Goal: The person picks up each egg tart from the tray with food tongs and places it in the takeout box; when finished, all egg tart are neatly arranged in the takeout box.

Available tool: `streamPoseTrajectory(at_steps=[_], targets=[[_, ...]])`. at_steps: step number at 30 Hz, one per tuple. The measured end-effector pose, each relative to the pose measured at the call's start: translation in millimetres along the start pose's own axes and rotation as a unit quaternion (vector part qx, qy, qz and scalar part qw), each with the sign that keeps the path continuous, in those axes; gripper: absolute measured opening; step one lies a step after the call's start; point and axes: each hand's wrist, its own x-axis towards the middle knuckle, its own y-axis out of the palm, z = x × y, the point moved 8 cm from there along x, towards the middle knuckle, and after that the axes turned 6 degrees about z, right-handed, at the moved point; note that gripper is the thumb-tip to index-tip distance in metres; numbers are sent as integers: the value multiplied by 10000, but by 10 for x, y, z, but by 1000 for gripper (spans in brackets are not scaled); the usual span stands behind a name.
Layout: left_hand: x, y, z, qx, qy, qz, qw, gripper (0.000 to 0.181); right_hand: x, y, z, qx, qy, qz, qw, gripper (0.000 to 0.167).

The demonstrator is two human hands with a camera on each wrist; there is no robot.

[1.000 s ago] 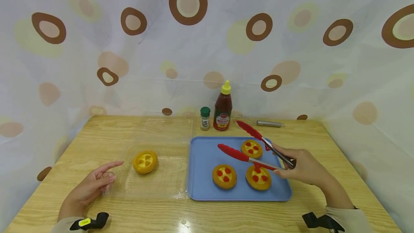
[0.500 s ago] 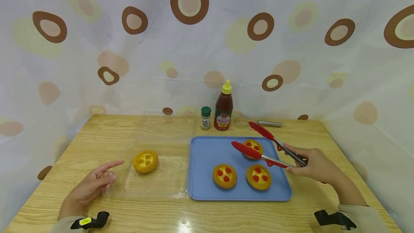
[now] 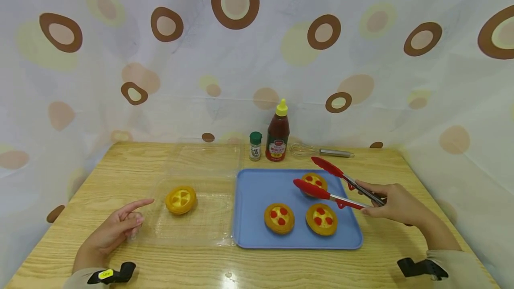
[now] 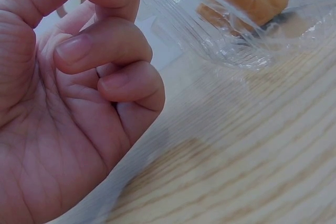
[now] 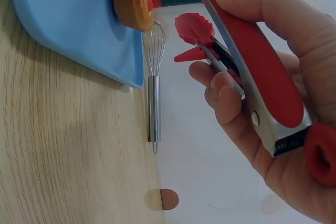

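My right hand (image 3: 395,204) grips red-tipped metal tongs (image 5: 257,72), thumb on one arm and fingers around the other. The tongs' red tips are spread apart above the blue tray (image 3: 257,182), with nothing between them. Three egg tarts with red dots lie on the tray: a front left tart (image 3: 279,219), a front right tart (image 3: 321,220) and a back tart (image 3: 311,182), partly behind a tong tip. My left hand (image 3: 114,228), index finger extended and other fingers loosely bent, is beside the clear plastic box (image 3: 213,222). One plain yellow tart (image 3: 180,200) sits in the box.
The box's clear lid (image 3: 205,157) lies folded back behind it. Behind the tray stand a green-capped spice jar (image 3: 255,146) and a sauce bottle (image 3: 277,135) with a yellow cap. A whisk (image 3: 335,152) lies at the table's back edge, before a patterned cloth.
My right hand has moved right with the tongs, drawing their tips away from the front right tart and rightward over the tray. The left hand stays where it was.
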Motion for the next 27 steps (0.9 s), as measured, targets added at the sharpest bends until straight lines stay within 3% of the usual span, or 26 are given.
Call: streamPoseTrajectory(at_steps=[8, 17, 27], targets=[[19, 1, -14, -82, 58, 87, 9999, 54, -1, -9, -40, -79, -194, 156, 9997, 65], [11, -2, -15, -37, 37, 15, 10000, 55, 21, -3, -110, 187, -64, 609, 9979, 66], [0, 10, -25, -87, 68, 66, 9999, 54, 33, 52, -159, 164, -21, 730, 9972, 66]])
